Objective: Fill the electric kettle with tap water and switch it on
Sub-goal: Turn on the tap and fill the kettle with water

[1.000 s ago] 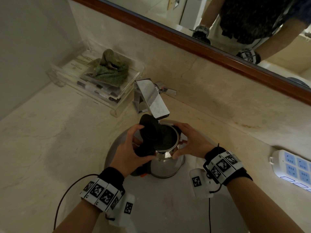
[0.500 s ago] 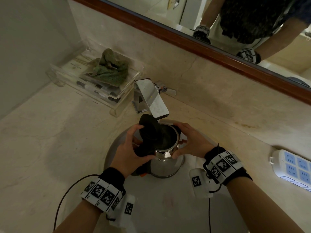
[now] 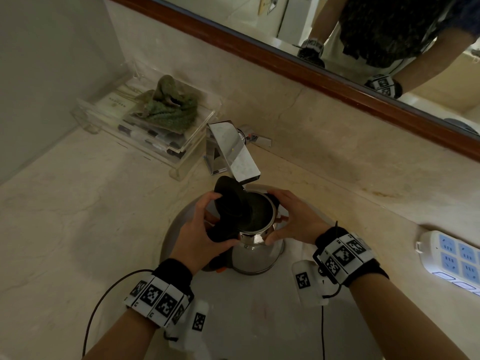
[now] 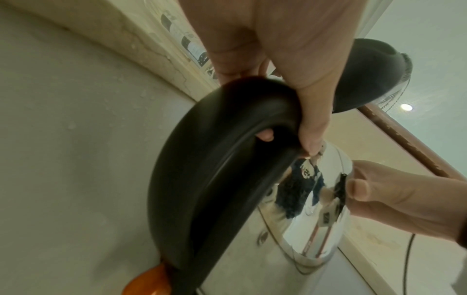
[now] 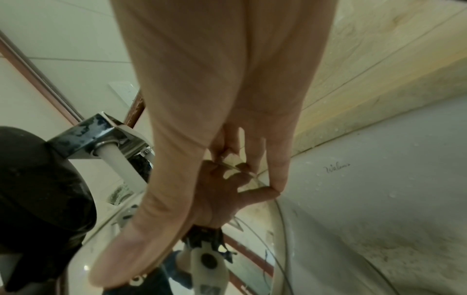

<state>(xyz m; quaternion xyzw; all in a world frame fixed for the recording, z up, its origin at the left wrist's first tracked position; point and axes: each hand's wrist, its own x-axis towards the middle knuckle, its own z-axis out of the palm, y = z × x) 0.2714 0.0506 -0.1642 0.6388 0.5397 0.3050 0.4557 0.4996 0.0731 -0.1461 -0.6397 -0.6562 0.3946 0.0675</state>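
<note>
The electric kettle (image 3: 255, 245) is held in the sink basin (image 3: 259, 320), its open mouth directly beneath the faucet spout (image 3: 237, 154). The handle (image 4: 227, 159) is gripped by the left hand (image 3: 200, 235); the steel body is steadied by the right hand (image 3: 296, 222), fingers (image 5: 276, 169) spread, nearer the faucet lever (image 3: 257, 139).

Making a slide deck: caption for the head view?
Both hands steady an open-lidded kettle under the faucet.
</note>
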